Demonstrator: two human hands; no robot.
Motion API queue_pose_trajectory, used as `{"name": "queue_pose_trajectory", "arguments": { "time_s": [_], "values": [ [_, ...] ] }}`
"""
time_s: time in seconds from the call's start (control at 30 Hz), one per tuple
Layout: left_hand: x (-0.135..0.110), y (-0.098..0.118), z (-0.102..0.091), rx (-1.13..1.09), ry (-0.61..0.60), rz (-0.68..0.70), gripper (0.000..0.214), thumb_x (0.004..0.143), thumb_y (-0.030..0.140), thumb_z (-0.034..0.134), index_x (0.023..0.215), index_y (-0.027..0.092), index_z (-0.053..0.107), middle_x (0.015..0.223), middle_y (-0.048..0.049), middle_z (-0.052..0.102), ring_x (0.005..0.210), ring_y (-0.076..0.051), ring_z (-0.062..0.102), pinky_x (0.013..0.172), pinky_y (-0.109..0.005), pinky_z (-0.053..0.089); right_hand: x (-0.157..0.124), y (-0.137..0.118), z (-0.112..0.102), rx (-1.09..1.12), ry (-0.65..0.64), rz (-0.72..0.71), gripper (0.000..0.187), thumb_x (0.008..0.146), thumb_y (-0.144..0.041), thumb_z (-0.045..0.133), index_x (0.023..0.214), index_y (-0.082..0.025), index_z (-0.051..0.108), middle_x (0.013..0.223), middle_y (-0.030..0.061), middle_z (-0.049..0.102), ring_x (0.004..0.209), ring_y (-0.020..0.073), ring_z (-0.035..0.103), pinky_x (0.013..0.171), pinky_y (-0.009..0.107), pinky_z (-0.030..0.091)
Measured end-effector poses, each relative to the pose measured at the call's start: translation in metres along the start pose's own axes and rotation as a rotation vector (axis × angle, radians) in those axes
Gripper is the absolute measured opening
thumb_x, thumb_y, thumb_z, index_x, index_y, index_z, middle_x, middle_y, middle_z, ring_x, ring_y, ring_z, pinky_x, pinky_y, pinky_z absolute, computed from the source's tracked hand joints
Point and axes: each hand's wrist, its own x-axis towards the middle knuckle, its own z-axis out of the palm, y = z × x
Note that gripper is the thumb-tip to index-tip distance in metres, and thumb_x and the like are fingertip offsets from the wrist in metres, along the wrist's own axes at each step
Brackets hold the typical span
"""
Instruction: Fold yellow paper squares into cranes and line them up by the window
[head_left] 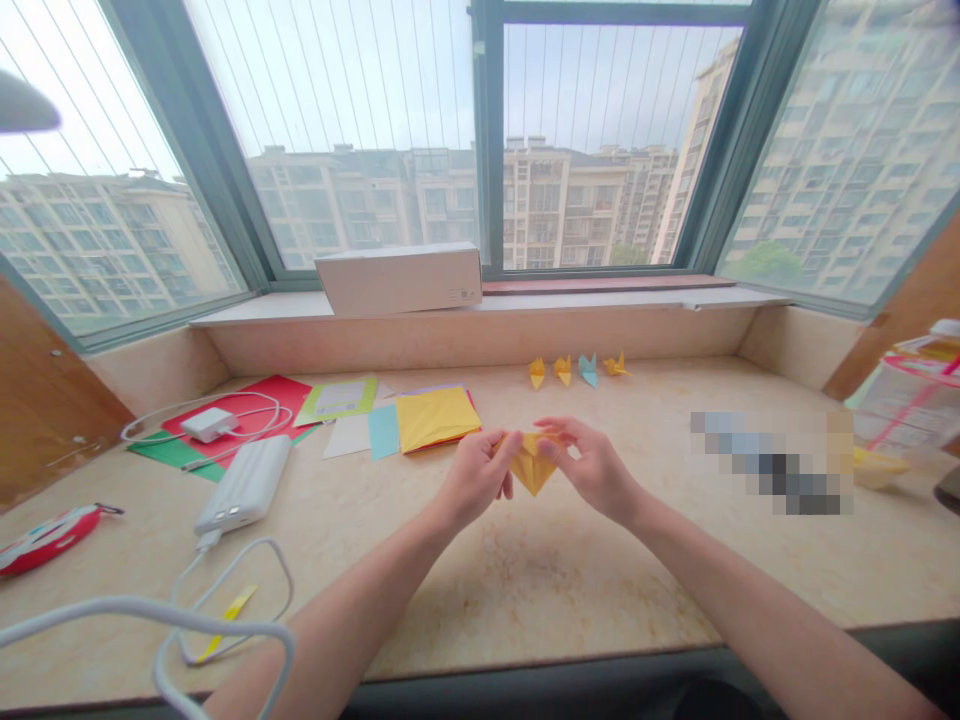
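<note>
Between my two hands is a folded piece of yellow origami paper (533,468), its point facing down toward me. My left hand (484,467) pinches its left side with thumb and fingers. On the other side, my right hand (589,462) grips the upper right edge, thumb against the near face. A crease runs down the paper's middle. Beyond my hands, several small folded paper cranes stand in a row, among them a yellow crane (537,373) and a blue crane (589,371). A stack of yellow paper sheets (436,418) lies just past my left hand.
On the left are a white power bank (246,482), a white charger (209,425) with cables, red paper (262,392) and a red-and-white item (49,538). A white box (400,281) rests on the window ledge. At right stand a plastic cup (911,400) and a blurred-out object (772,463).
</note>
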Motion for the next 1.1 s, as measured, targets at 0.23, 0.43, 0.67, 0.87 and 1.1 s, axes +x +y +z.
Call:
{"name": "queue_pose_trajectory", "arguments": {
  "time_s": [0.23, 0.43, 0.67, 0.87, 1.1],
  "values": [
    [0.000, 0.003, 0.000, -0.052, 0.023, 0.013, 0.045, 0.087, 0.058, 0.056, 0.075, 0.014, 0.059, 0.048, 0.0039, 0.053, 0.035, -0.008, 0.049, 0.035, -0.016, 0.033, 0.000, -0.007, -0.005, -0.155, -0.015, -0.167, 0.025, 0.095, -0.039, 0.056, 0.098, -0.021, 0.073, 0.088, 0.0052, 0.074, 0.079, 0.0203, 0.066, 0.076, 0.032, 0.050],
    [-0.003, -0.005, 0.004, -0.008, -0.066, 0.034, 0.043, 0.077, 0.046, 0.073, 0.098, 0.018, 0.050, 0.063, 0.0044, 0.061, 0.044, -0.009, 0.056, 0.039, -0.017, 0.041, 0.000, -0.002, 0.000, -0.141, 0.121, -0.058, 0.027, 0.095, -0.040, 0.053, 0.097, -0.020, 0.070, 0.081, 0.0036, 0.075, 0.072, 0.0195, 0.067, 0.068, 0.029, 0.050],
    [-0.003, -0.005, 0.004, -0.001, 0.007, 0.052, 0.046, 0.085, 0.044, 0.064, 0.120, 0.019, 0.049, 0.082, 0.0005, 0.062, 0.043, -0.006, 0.056, 0.035, -0.015, 0.038, -0.001, 0.003, -0.001, -0.100, 0.146, -0.057, 0.022, 0.095, -0.040, 0.053, 0.100, -0.022, 0.064, 0.078, 0.0024, 0.073, 0.070, 0.0184, 0.067, 0.062, 0.027, 0.049],
    [-0.001, 0.001, 0.004, -0.194, 0.007, 0.027, 0.052, 0.090, 0.048, 0.056, 0.131, 0.019, 0.044, 0.091, -0.0036, 0.062, 0.044, -0.008, 0.060, 0.033, -0.018, 0.043, 0.002, -0.001, -0.001, -0.159, 0.091, -0.114, 0.021, 0.094, -0.030, 0.051, 0.101, -0.022, 0.070, 0.099, 0.0055, 0.074, 0.088, 0.0199, 0.067, 0.079, 0.032, 0.050],
    [0.000, 0.001, 0.005, -0.319, 0.009, 0.053, 0.053, 0.093, 0.043, 0.052, 0.139, 0.025, 0.033, 0.087, -0.0008, 0.063, 0.047, -0.011, 0.063, 0.041, -0.023, 0.052, 0.003, -0.007, -0.002, -0.145, 0.056, -0.106, 0.032, 0.097, -0.037, 0.048, 0.073, -0.020, 0.062, 0.079, 0.0029, 0.066, 0.075, 0.0178, 0.062, 0.073, 0.031, 0.048]
  ]
}}
